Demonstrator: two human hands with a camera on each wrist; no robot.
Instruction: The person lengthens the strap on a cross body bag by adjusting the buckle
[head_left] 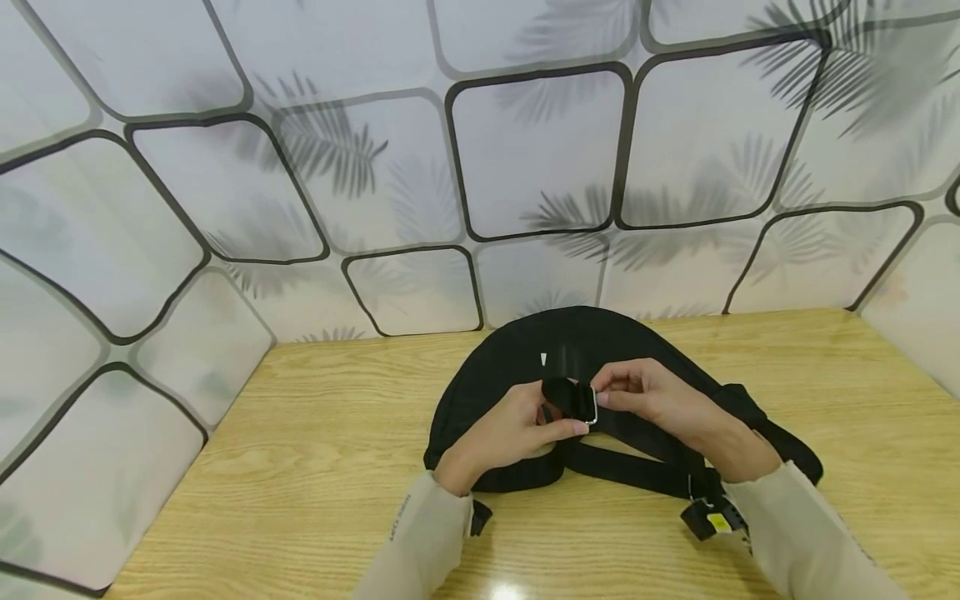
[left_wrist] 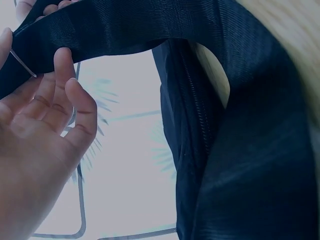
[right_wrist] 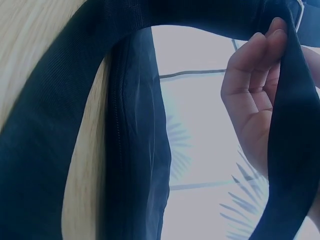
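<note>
A black half-round bag (head_left: pixel 592 329) lies on the wooden table in the head view, with a zip (left_wrist: pixel 195 95) along its side in the left wrist view. Its wide webbing strap (right_wrist: pixel 42 105) arches up to both hands. My left hand (head_left: pixel 506 429) holds the strap by a thin metal ring (head_left: pixel 595 407), thumb along the ring's lower edge. At the ring's right side, the thumb and fingertips of my right hand (head_left: pixel 663 404) pinch the webbing beside the metal. In the right wrist view a hanging length of strap hides part of the right hand.
Pale wood tabletop (head_left: pixel 300 467) spreads around the bag. Behind it stands a wall covering (head_left: pixel 540 158) with dark outlines and leaf prints. More strap (head_left: pixel 630 468) runs along the table towards the right sleeve, where a small black box (head_left: pixel 705 518) with a yellow label sits.
</note>
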